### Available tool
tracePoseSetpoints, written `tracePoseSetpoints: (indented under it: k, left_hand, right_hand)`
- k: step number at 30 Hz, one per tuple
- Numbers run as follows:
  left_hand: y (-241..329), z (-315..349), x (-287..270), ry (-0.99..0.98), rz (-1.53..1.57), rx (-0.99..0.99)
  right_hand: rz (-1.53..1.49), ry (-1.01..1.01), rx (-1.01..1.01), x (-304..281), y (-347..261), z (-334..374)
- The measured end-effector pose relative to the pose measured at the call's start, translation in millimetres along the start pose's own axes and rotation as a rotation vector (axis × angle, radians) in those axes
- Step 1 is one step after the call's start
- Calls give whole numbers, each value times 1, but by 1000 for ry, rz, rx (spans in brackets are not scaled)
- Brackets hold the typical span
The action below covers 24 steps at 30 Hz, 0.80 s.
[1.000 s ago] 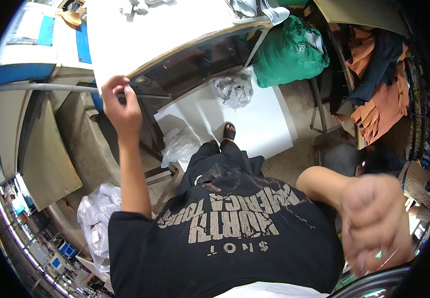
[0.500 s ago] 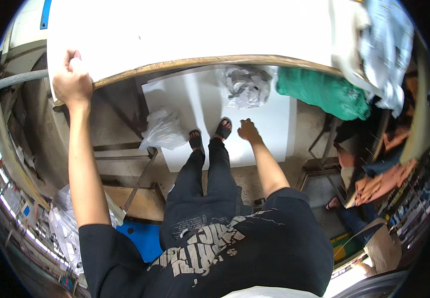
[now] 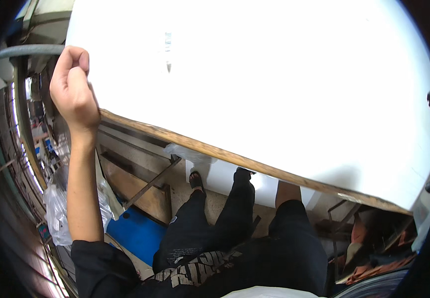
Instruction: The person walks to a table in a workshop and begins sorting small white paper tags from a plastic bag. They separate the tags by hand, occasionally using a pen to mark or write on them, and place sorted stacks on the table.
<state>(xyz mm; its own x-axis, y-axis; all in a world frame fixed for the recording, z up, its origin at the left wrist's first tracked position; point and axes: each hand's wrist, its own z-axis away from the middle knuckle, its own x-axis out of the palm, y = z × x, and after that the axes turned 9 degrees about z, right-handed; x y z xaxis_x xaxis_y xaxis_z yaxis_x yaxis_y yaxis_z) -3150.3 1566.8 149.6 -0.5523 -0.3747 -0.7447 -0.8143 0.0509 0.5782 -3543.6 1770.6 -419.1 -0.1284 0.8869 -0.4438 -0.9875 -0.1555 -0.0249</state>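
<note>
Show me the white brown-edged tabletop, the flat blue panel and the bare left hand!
White brown-edged tabletop (image 3: 259,94): head view, bare top surface.
Flat blue panel (image 3: 136,235): head view, middle of visible face.
Bare left hand (image 3: 76,92): head view, middle of hand.

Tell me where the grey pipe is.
The grey pipe is at the head view's upper left, beside the left hand and the left edge of the white surface.

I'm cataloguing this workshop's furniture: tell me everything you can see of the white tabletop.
The white tabletop is broad, smooth-looking, its brown, wood-like near edge slanting down rightward in view. A pen-like thing lies toward its left. The left hand is curled at its left edge, grip unclear. The right forearm runs beneath, its hand hidden.
</note>
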Motion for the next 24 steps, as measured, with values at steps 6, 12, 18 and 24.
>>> tracePoseSetpoints:
  k: [6, 12, 18, 24]
  left_hand:
    - [0, -7, 11, 30, 38, 49]
    - [1, -6, 15, 26, 130, 32]
    - [1, -5, 15, 20, 115, 7]
    - [-4, -6, 13, 24, 90, 71]
  right_hand:
    - [12, -17, 51, 21, 15, 12]
    - [26, -20, 51, 21, 23, 18]
    - [57, -21, 48, 15, 24, 7]
    - [92, -9, 1, -9, 24, -13]
